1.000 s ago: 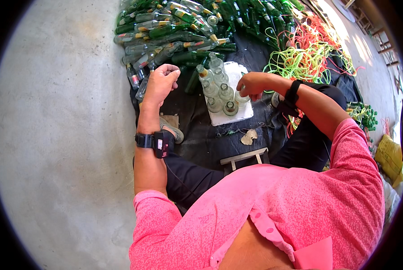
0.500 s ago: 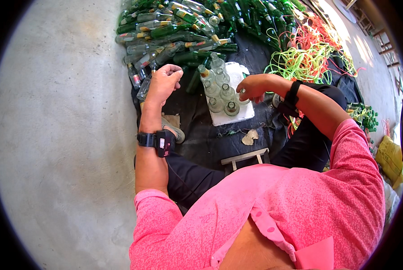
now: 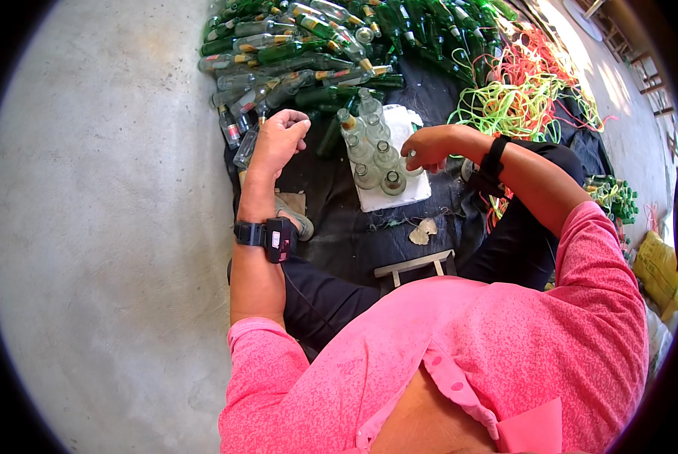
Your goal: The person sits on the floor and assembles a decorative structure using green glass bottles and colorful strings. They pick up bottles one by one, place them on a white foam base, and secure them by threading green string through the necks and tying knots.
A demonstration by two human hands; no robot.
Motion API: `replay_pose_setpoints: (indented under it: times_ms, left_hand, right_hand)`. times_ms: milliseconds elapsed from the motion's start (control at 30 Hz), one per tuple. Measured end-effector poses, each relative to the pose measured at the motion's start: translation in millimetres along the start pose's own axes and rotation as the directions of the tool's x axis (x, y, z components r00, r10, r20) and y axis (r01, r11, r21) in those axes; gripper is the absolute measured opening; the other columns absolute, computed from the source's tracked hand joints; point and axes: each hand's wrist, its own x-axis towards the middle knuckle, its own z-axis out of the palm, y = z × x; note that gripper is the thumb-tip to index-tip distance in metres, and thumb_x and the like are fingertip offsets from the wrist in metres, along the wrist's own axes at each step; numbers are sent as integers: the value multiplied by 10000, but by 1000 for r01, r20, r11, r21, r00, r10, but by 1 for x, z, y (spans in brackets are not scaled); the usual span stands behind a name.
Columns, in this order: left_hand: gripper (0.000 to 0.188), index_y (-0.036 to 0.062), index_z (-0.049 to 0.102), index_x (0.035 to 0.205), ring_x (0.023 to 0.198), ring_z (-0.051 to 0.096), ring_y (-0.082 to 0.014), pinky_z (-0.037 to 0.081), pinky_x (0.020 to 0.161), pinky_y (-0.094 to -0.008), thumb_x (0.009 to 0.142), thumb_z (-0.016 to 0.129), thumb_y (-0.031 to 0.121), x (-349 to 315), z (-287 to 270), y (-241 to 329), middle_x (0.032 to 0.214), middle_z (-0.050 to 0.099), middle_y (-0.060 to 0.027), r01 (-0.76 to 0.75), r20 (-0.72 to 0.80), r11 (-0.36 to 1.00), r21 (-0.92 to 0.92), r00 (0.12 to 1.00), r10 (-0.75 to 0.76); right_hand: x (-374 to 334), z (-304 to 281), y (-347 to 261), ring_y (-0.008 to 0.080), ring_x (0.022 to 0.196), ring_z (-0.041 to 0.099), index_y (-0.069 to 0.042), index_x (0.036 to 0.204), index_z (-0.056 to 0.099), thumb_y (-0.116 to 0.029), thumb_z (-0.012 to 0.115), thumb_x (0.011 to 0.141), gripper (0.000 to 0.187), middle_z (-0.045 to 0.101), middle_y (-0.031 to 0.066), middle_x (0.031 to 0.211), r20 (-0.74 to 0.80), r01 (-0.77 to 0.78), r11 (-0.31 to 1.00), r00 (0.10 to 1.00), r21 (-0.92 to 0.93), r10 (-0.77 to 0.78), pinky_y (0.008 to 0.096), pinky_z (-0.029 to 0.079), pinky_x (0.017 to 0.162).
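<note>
Several clear glass bottles [image 3: 386, 157] stand upright, close together, on a white foam board [image 3: 395, 199]. One at the back left has an orange-yellow neck label. My right hand [image 3: 432, 147] reaches in from the right, fingers bent down around the mouth of a clear glass bottle [image 3: 413, 165] at the group's right side. That bottle's neck is partly hidden by the fingers. Left of the board, my left hand [image 3: 280, 142] is raised with curled fingers, thumb and forefinger close together. Whatever it may hold does not show.
A heap of green and clear bottles [image 3: 301, 53] lies at the back on a black sheet [image 3: 331, 219]. Tangled green and red strapping [image 3: 498, 98] is piled at the back right. A dry leaf [image 3: 423, 231] and a small stool [image 3: 414, 265] are nearer me.
The whole view has shifted slightly, so things sit a little further right and lower. Both hands keep nearly the same pose, and the bottles stand as before.
</note>
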Motion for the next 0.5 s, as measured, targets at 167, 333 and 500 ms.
replay_pose_setpoints:
  times_ms: [167,333,500]
  left_hand:
    - [213,25,694,1074,637,601,-94,482,573,-250,938,679,188,3,-3,-6,820,660,-5,-8,-15,1000,13,1000,8]
    - [203,34,700,1060,635,601,-92,482,569,-250,944,680,199,6,-19,-15,814,658,-1,20,-75,1000,7,997,-19]
    - [209,53,687,1094,634,599,-73,459,541,-237,943,670,197,15,-49,-41,804,632,27,70,-166,995,-74,983,-82]
  right_hand:
    - [1,-1,2,247,728,719,-30,1498,437,-312,632,953,644,703,161,923,27,-10,1000,1000,-14,11,362,614,630]
    - [4,-1,2,282,754,721,-45,1520,395,-340,643,984,660,690,207,1023,54,-32,999,998,-16,33,385,621,648]
    - [7,1,4,277,737,718,-45,1511,406,-334,639,986,643,686,189,975,41,-20,998,999,-64,23,382,617,634]
